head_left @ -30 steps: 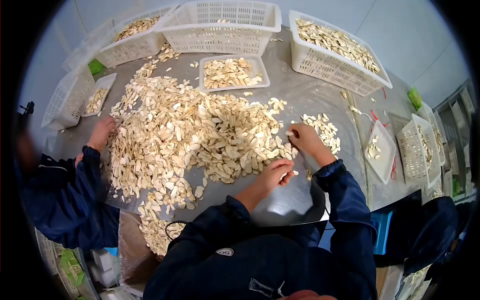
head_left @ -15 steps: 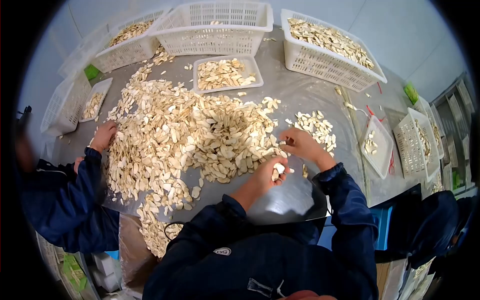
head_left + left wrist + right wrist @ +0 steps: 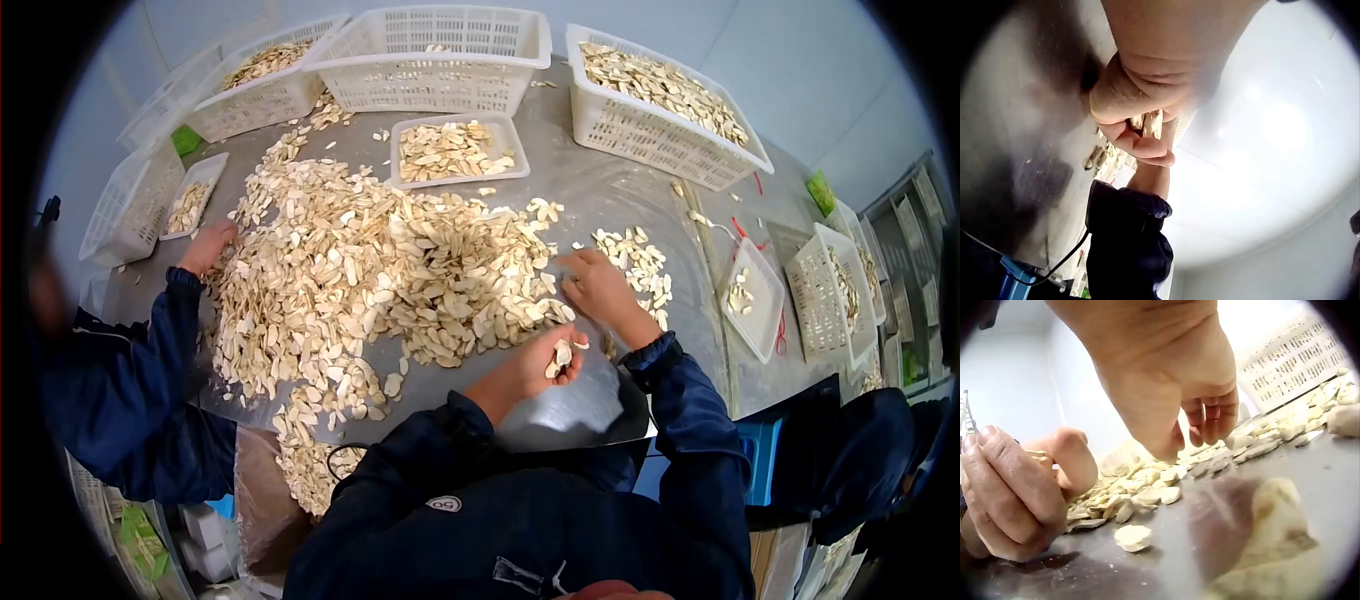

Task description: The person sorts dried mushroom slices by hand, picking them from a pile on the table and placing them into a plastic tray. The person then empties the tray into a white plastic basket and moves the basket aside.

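A broad heap of pale, flat dried slices (image 3: 320, 250) covers the left and middle of the metal table (image 3: 690, 290). Several slices (image 3: 560, 358) lie in my left hand (image 3: 530, 368), whose fingers curl round them just in front of the heap's near right edge. My right hand (image 3: 603, 295) hangs low over the table at the heap's right edge, fingers loosely bent and nothing seen between them. In the right wrist view a single slice (image 3: 1133, 538) lies on the table between the hands, and a larger blurred slice (image 3: 1275, 531) is close to the camera.
A smaller group of slices (image 3: 638, 265) lies beyond my right hand. White baskets (image 3: 430, 80) line the back, with a shallow tray (image 3: 405, 180) before them. Another tray (image 3: 765, 335) stands at right. Another person's hand (image 3: 207, 248) touches the heap's left side.
My right hand held a slice at its fingertips, moved left towards my left hand, and now has its fingers spread. My left hand has turned so the slices in it show.
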`<action>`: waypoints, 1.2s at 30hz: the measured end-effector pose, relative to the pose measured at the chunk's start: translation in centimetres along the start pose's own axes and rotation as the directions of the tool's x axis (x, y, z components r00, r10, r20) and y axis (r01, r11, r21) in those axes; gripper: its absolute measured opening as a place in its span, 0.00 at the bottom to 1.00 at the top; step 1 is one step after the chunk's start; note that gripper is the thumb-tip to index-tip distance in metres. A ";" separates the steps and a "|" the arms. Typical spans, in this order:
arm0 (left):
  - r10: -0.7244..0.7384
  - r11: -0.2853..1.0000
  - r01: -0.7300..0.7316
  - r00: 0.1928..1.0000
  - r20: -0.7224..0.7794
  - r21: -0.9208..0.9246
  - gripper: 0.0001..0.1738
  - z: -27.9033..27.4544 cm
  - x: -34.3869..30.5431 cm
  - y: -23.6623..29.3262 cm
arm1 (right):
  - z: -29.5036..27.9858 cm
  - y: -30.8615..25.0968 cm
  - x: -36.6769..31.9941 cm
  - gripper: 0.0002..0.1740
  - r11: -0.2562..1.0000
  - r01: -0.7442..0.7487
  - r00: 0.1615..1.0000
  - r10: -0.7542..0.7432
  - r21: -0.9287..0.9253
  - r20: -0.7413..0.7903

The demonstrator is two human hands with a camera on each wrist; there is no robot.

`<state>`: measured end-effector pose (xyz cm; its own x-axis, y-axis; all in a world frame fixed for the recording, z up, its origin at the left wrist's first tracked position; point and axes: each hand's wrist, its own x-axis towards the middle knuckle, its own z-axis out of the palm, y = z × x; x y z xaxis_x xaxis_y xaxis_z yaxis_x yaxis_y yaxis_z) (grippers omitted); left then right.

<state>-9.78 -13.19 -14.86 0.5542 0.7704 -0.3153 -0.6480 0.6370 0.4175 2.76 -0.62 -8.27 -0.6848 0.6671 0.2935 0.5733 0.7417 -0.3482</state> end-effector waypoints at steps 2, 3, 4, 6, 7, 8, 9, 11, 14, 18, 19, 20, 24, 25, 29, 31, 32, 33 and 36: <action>0.004 0.999 -0.006 1.000 0.031 0.051 0.22 -0.1 0.0 -0.1 | 0.2 -1.1 0.1 0.18 0.995 0.046 0.997 -0.052 0.093 0.060; 0.004 0.997 -0.008 0.999 0.046 0.075 0.22 -0.1 0.1 -0.2 | 0.2 -1.6 0.2 0.19 0.988 0.065 0.993 -0.078 0.140 0.088; 0.000 0.997 -0.004 0.998 0.058 0.071 0.22 -0.2 0.2 -0.4 | 0.9 -1.4 0.2 0.16 0.985 0.160 0.987 -0.162 0.072 0.020; -0.005 0.998 0.001 0.997 0.079 0.062 0.22 -0.3 0.2 -0.5 | 1.2 -0.8 0.4 0.13 0.988 0.074 0.993 -0.086 0.135 0.080; -0.005 0.998 0.000 0.997 0.072 0.064 0.22 -0.2 0.1 -0.4 | 1.1 -0.6 0.6 0.12 0.986 0.033 0.992 -0.052 0.165 0.113; -0.003 0.998 -0.001 0.998 0.065 0.065 0.22 -0.1 0.0 -0.5 | 0.9 -0.4 0.5 0.09 0.993 -0.017 0.996 0.005 0.120 0.094; -0.003 0.998 -0.001 0.998 0.060 0.065 0.22 0.1 -0.1 -0.5 | 0.7 0.1 0.4 0.09 0.997 -0.062 0.994 0.058 0.039 0.097; -0.007 0.998 0.004 0.999 0.036 0.064 0.22 0.3 0.0 -0.6 | 0.3 1.4 0.0 0.09 0.979 -0.156 0.982 0.167 -0.129 0.087; -0.058 0.988 0.060 0.998 -0.015 0.144 0.21 1.1 0.2 -1.3 | 0.3 1.3 -0.2 0.10 0.992 -0.045 0.997 0.038 -0.118 -0.060; -0.123 0.951 0.105 0.991 0.044 0.290 0.19 2.2 -0.8 -1.5 | 0.0 -1.1 -0.1 0.14 0.988 0.103 0.988 -0.114 0.111 0.104; -0.122 0.944 0.098 0.991 0.057 0.314 0.18 2.3 -1.0 -1.3 | 0.1 -1.5 -0.2 0.14 0.976 0.123 0.977 -0.152 0.182 0.153; -0.121 0.937 0.089 0.990 0.072 0.338 0.18 2.4 -1.1 -1.2 | 0.4 -1.4 -0.2 0.12 0.965 0.226 0.967 -0.239 0.134 0.091; -0.084 0.935 0.044 0.991 0.102 0.351 0.18 2.3 -1.2 -1.2 | -0.3 0.2 -0.3 0.11 0.998 0.065 0.995 -0.063 -0.023 0.078; -0.090 0.932 0.050 0.991 0.095 0.359 0.18 2.4 -1.3 -1.2 | -0.6 0.4 -0.4 0.10 0.998 0.039 0.998 -0.037 -0.039 0.043; -0.092 0.910 0.036 0.989 0.118 0.413 0.19 2.8 -1.4 -1.2 | -0.8 -0.3 -0.4 0.10 0.996 0.041 0.994 -0.048 0.075 0.098; -0.111 0.889 0.037 0.984 0.136 0.457 0.20 3.1 -1.6 -1.1 | 0.0 -1.7 -0.3 0.11 0.968 0.131 0.975 -0.165 0.212 0.150; -0.130 0.875 0.051 0.983 0.133 0.481 0.20 3.5 -1.9 -0.9 | -0.1 -2.8 -0.3 0.11 0.966 0.114 0.963 -0.164 0.231 0.212; -0.147 0.861 0.063 0.981 0.128 0.505 0.20 3.8 -2.1 -0.8 | 0.3 -3.3 -0.5 0.11 0.965 0.133 0.963 -0.180 0.224 0.201; -0.166 0.834 0.070 0.978 0.129 0.547 0.21 3.9 -2.3 -0.8 | 1.4 -3.6 -0.8 0.09 0.960 0.151 0.958 -0.201 0.236 0.204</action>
<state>-8.52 -15.53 -11.15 0.7168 0.6438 -0.2677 -0.2162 0.5702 0.7925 0.61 -3.87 -8.47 -0.8632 0.4757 0.1691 0.3410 0.7963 -0.4996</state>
